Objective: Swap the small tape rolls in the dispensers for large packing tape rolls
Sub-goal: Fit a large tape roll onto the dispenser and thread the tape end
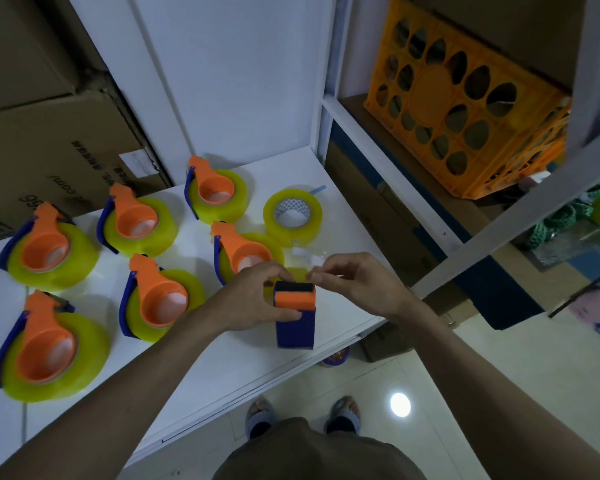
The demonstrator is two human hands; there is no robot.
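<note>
I see my left hand (253, 299) gripping the dispenser (294, 315), upright at the table's (222, 368) front edge. My right hand (355, 284) pinches the tape end (312, 259) above it. One loose roll (292, 214) lies behind; six loaded dispensers lie leftward.

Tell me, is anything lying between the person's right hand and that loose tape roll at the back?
Nothing visible blocks it. The right hand hovers over bare white table, and the loose tape roll lies just beyond.

The dispensers (142, 220) look like matt orange and blue plastic. The tape roll (293, 216) is glossy and translucent yellow. The bench (250, 348) is smooth white, and the boxes (49, 140) are plain cardboard.
</note>
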